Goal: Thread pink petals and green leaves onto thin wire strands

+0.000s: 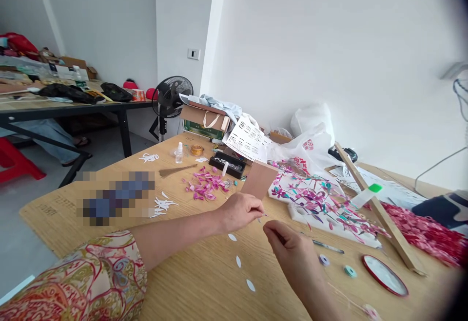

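My left hand (241, 212) reaches over the table with thumb and forefinger pinched on a tiny pale piece, too small to name. Close by on the right, my right hand (290, 245) is closed, its fingertips pressed together; whatever they hold is hidden. Below the hands lie white leaf-shaped pieces: one near the left wrist (232, 237), another under it (238, 261) and a third nearest me (250, 285). Right of my right hand are a slim pen-like tool (327, 246), a lilac thread spool (323, 259) and a teal spool (350, 271).
Pink petals (206, 183), a black tray (228, 164) and a brown board (259, 179) lie beyond my hands. Pink-purple flower sprays (321, 197) rest on white foam at right, beside a wooden bar (380, 214) and red-rimmed oval (385, 275). White strips (163, 205) lie left.
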Motion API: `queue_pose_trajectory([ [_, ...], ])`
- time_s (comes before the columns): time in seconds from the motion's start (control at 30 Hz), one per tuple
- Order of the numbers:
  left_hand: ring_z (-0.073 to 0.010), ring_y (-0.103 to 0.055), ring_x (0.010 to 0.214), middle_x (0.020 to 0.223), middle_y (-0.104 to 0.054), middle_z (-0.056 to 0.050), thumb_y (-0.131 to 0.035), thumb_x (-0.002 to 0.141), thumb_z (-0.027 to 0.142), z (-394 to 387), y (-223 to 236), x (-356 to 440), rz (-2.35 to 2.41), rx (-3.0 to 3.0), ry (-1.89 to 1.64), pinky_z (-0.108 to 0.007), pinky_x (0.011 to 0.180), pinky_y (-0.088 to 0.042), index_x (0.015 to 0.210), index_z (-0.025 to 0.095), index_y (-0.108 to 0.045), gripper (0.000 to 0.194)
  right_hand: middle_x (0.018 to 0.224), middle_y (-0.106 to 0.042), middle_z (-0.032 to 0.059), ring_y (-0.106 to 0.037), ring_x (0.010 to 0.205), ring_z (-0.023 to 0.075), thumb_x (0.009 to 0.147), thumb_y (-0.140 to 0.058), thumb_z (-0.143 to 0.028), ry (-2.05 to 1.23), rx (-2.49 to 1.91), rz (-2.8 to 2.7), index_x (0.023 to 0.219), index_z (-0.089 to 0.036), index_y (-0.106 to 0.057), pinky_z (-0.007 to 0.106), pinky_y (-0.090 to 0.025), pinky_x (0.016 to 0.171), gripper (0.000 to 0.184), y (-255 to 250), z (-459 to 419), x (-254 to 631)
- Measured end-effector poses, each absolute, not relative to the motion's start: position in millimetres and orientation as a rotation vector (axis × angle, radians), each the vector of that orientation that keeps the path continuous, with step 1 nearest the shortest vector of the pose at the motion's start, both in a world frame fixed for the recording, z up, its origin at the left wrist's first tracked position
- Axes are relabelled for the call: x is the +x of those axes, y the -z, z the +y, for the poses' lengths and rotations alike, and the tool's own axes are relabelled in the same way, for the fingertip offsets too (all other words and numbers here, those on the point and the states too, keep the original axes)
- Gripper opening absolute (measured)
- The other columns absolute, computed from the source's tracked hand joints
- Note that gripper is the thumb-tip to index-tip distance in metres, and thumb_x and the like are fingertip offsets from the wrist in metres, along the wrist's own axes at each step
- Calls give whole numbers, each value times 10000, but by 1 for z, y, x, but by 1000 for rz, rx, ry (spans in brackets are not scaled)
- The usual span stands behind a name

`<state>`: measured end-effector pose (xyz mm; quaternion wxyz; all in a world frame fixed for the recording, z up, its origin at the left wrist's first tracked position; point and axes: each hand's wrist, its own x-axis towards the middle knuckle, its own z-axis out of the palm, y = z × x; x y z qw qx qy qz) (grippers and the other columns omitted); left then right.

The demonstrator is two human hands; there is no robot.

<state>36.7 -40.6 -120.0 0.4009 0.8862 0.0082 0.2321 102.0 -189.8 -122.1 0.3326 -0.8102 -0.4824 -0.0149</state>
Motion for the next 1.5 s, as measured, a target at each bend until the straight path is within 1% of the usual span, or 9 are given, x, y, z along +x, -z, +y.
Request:
queue_pose_trajectory([
  [0.2,-122,-542,701,720,-610,-28,-530,739,110,-42,120,34,-228,2383,-419,-207,655,-382,725,129,-637,109,624,-548,15,-499,542,130,775,-442,-309,176,-2094,-1466,634,-217,-606,237,-359,505,235,98,-194,120],
  [0.3,-98,-535,663,686,-602,-2,-578,706,148,-43,118,33,-206,2019,-234,-190,637,-387,717,135,-635,60,650,-556,22,-481,497,118,715,-520,-375,-105,-1931,-1299,592,-202,-599,238,-362,458,226,104,-192,132],
  [0.4,-92,-520,627,649,-588,0,-623,672,246,-44,116,33,-86,1677,-163,-203,620,-386,715,123,-630,130,449,-481,-33,-355,328,76,688,-541,-450,-551,-1785,-987,621,-191,-578,205,-256,332,270,121,-188,134],
  [0.47,-90,-512,621,634,-579,-1,-641,650,276,-45,116,33,-28,1552,-194,-214,629,-385,693,114,-621,169,448,-502,-26,-410,353,88,670,-560,-467,-672,-1680,-871,637,-184,-568,192,-261,334,285,132,-185,132],
  [0.57,-84,-494,600,609,-557,8,-643,637,265,-46,118,36,74,1527,-286,-213,616,-379,660,108,-607,163,557,-562,13,-507,457,122,652,-565,-464,-605,-1628,-861,618,-177,-549,201,-325,376,289,143,-180,126],
  [0.9,-121,-531,714,717,-607,-15,-522,740,129,-41,125,37,19,2332,-512,-211,662,-377,711,147,-633,116,545,-519,-2,-470,481,114,844,-325,-253,356,-2135,-1524,644,-199,-568,208,-286,458,319,131,-190,107],
  [1.03,-120,-528,694,710,-601,-20,-531,733,115,-42,123,36,-162,2350,-323,-212,652,-381,718,139,-636,108,583,-556,6,-490,522,119,830,-368,-275,293,-2091,-1461,684,-201,-590,209,-318,491,276,127,-196,118],
  [1.27,-89,-517,615,620,-569,-3,-655,641,270,-44,119,34,-30,1574,-128,-208,635,-401,684,109,-621,169,556,-523,-7,-444,519,125,743,-503,-381,-203,-1756,-1086,631,-182,-587,222,-338,476,244,137,-192,133],
  [1.5,-87,-502,598,611,-566,6,-604,655,185,-46,124,39,163,1658,-337,-199,594,-383,658,108,-609,77,478,-437,-35,-378,450,102,801,-442,-335,-66,-1846,-1197,666,-187,-575,207,-279,434,241,153,-182,116],
])
